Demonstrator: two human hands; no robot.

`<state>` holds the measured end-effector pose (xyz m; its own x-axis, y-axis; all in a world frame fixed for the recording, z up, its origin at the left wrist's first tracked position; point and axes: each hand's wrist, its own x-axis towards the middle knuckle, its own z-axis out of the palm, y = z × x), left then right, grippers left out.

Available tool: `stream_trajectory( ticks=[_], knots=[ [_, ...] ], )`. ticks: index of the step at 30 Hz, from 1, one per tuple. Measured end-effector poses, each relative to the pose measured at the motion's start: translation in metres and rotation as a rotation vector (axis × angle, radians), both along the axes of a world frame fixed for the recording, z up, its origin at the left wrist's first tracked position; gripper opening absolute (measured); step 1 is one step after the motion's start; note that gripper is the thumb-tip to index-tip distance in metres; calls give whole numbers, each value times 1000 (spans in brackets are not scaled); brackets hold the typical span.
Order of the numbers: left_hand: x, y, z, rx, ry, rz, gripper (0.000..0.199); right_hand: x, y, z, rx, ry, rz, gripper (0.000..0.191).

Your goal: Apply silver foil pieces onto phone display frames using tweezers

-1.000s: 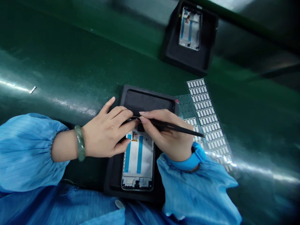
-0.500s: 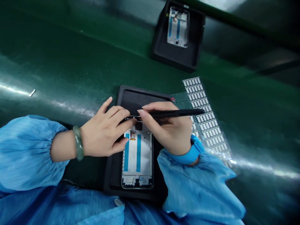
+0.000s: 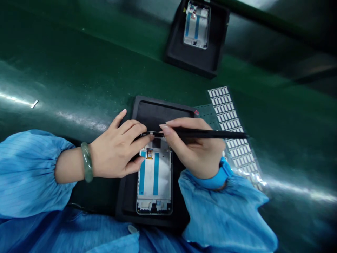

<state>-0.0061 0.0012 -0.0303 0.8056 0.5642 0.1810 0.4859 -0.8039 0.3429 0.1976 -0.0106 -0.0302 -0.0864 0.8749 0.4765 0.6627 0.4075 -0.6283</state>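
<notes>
At the top edge of the phone frame (image 3: 154, 177), seated in its black tray (image 3: 126, 196) on the green tabletop (image 3: 65, 70), my right hand (image 3: 197, 151) pinches the tweezers (image 3: 205, 133), now levelled flatter than a second ago; my left hand (image 3: 116, 151) steadies the frame, fingertips pressed down, holding nothing. Sticker sheet (image 3: 234, 130) lies just beside.

Worktop (image 3: 79, 70): dark green, glossy surface, filling nearly the whole view. A streak of reflected light (image 3: 79, 121) crosses it from the left edge toward the hands and resumes to their right. A small pale scrap (image 3: 34, 104) lies well off to the left. Beyond the hands, at the far right, a dark rail (image 3: 276, 26) borders the worktop, with a bright patch above it.
</notes>
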Motion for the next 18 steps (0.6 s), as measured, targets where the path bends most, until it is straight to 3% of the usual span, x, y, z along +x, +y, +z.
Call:
stream_trajectory(
  ticks=[5,10,18],
  knots=[
    [1,3,-1,8,-28,7,38,0,0,0,-35,-21,11,12],
    [12,9,-1,15,-126,119,24,-1,0,1,-44,-6,25,13],
    [26,14,2,64,-62,253,13,1,1,-1,13,15,6,15]
  ],
)
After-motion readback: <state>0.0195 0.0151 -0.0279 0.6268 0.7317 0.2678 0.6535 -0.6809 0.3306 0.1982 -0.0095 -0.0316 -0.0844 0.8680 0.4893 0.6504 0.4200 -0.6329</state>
